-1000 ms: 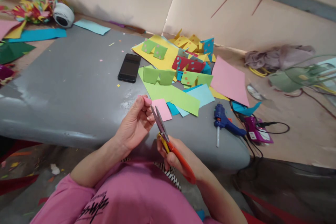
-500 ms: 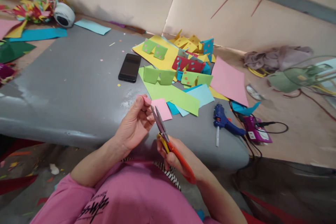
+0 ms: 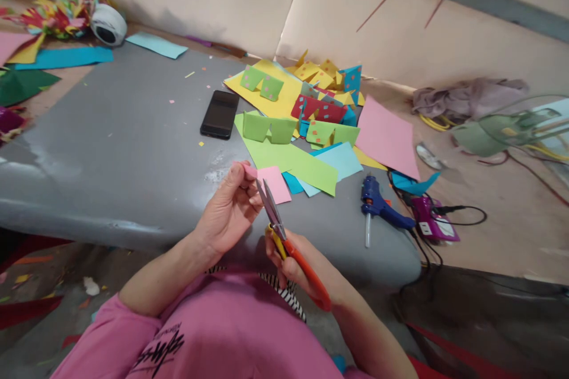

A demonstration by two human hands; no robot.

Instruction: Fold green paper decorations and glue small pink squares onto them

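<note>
Pinched between the fingers of my left hand (image 3: 229, 207) is a small piece of pink paper (image 3: 250, 172). My right hand (image 3: 296, 260) grips scissors (image 3: 306, 263) with orange and yellow handles. Their blades are slightly parted, and the tips are close to the fingers of my left hand; whether they touch the paper I cannot tell. Beyond the blades lies a pink paper square (image 3: 276, 185). Behind it are a light green sheet (image 3: 293, 166) and a folded green paper piece (image 3: 269, 129) with a notch in its lower edge.
A black phone (image 3: 220, 114) lies left of the paper pile. Dotted red (image 3: 320, 108) and yellow folded papers (image 3: 317, 71) sit at the back. To the right are a blue glue gun (image 3: 377, 204), a purple power socket (image 3: 433, 222) with cables, and a pink sheet (image 3: 386, 133).
</note>
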